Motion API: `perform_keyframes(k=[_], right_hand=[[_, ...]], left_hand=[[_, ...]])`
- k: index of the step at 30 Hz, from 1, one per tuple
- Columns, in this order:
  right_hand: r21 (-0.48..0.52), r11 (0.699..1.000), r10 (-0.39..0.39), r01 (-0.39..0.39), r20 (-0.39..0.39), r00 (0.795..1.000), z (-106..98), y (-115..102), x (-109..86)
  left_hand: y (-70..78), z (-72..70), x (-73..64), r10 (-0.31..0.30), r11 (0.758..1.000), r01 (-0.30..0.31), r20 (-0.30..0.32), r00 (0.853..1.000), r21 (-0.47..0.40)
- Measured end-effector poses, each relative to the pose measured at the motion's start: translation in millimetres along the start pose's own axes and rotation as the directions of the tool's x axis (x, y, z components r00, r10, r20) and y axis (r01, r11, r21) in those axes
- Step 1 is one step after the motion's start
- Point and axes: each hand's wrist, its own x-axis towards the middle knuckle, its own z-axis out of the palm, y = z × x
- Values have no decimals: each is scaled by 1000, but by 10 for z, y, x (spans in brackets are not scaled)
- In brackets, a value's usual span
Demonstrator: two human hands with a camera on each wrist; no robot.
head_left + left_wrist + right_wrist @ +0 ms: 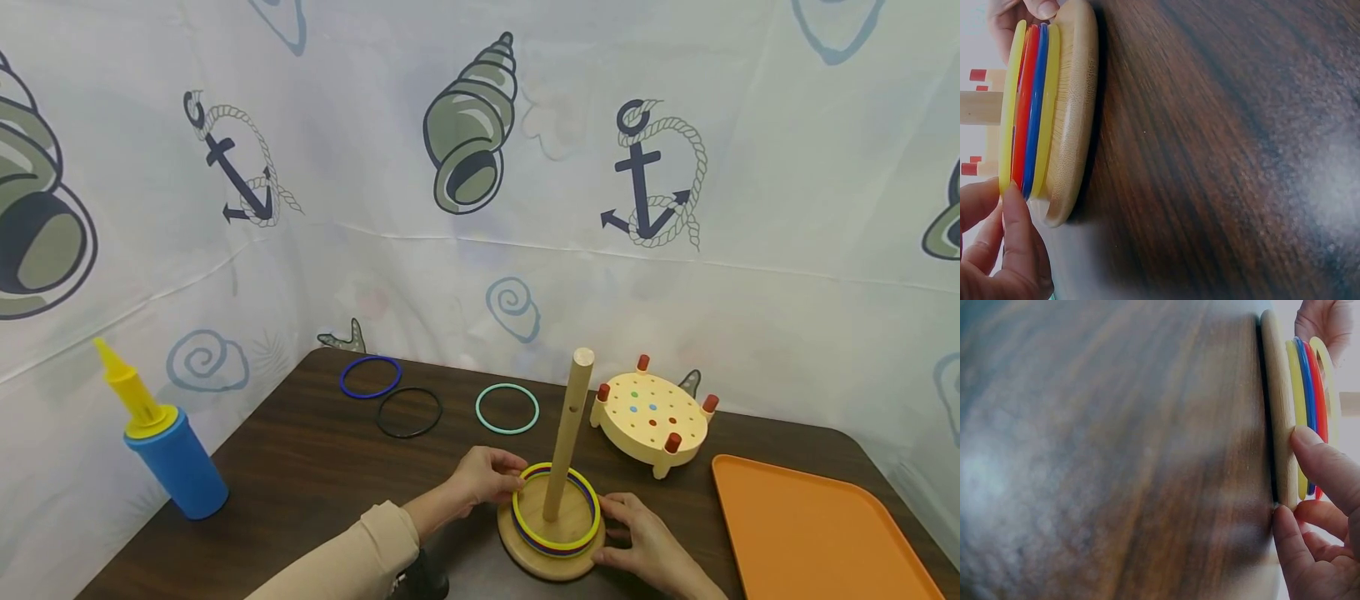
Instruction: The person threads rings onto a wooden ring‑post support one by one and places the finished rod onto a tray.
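A round wooden base with an upright wooden post stands on the table before me. Stacked around the post are rings: a lower yellow ring, a blue ring, a red ring and an upper yellow ring. My left hand pinches the upper yellow ring at its left edge, and that ring sits slightly tilted off the red one. My right hand grips the right edge of the base, fingertips right at its rim beside the stack.
Blue, black and mint rings lie on the dark table behind. A cream pegged disc on legs stands behind the post. An orange tray lies right; a blue-and-yellow pump stands at the left edge.
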Motion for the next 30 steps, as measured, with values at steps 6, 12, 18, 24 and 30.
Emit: perform_keyframes(k=[6,12,18,24,30], right_hand=[[-11,1000,-8,8,-7,1000,-11,-4,2],[-19,1000,-17,16,-15,1000,-23,-5,-3],[-15,1000,-26,26,-11,1000,-35,10,3],[-8,1000,-29,29,-9,1000,-24,18,0],[-11,1000,-20,20,1,1000,-6,17,3]], left_hand=[[0,2,4,8,1000,-8,8,1000,9],[-12,-34,22,24,1000,-23,28,999,-12],[16,-144,108,46,999,-45,3,999,-14],[46,-328,310,27,999,-31,-116,993,-31],[27,-500,480,17,1000,-22,-243,970,-20]])
